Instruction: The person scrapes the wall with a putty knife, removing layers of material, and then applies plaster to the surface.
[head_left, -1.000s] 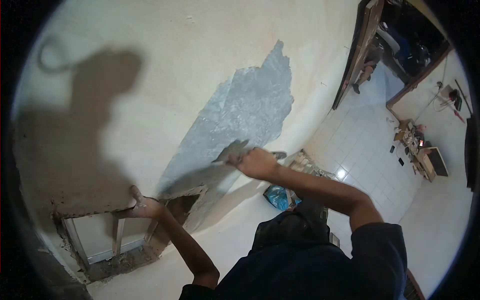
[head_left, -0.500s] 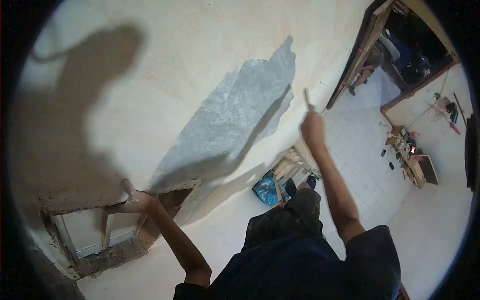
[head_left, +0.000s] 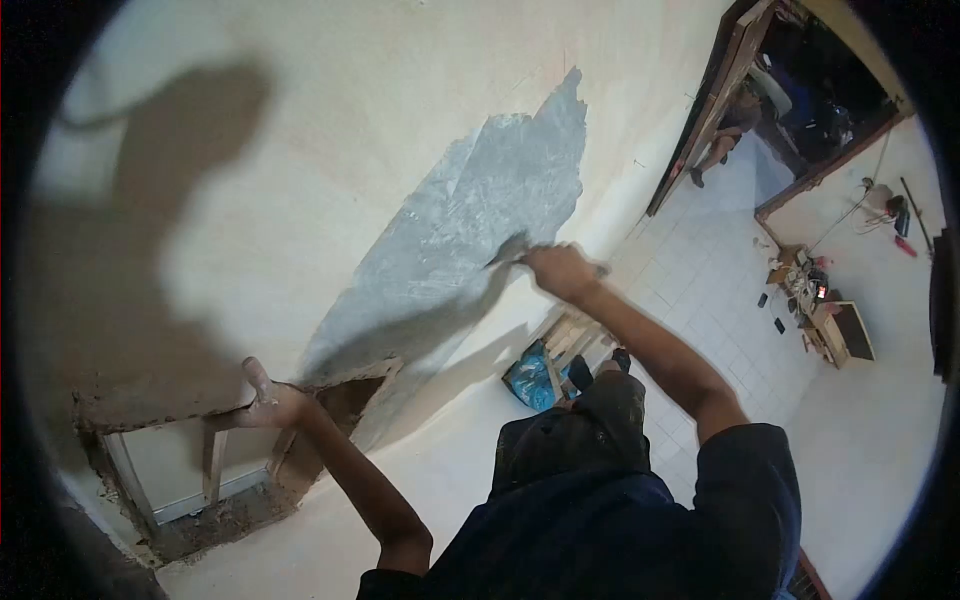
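Observation:
My right hand (head_left: 562, 272) is closed around a scraper (head_left: 512, 254), its blade end at the lower right edge of the grey bare patch (head_left: 455, 215) on the cream wall. Whether the blade presses on the wall is hard to see. Part of the handle shows behind my fist. My left hand (head_left: 275, 405) grips the upper edge of a rough wall opening (head_left: 225, 510), thumb sticking up and fingers hooked over, partly hidden. Inside that opening stands a wooden frame (head_left: 213, 462) with bars.
Below my legs are a wooden stand (head_left: 570, 335) and a blue plastic bag (head_left: 535, 378). Farther off, a box (head_left: 850, 335) and clutter rest on the tiled floor (head_left: 700, 290). A person (head_left: 720, 145) sits by the open doorway at upper right.
My right hand has swung left and down, bringing the scraper from beside the patch to its lower right edge. The left hand stays on the opening's edge.

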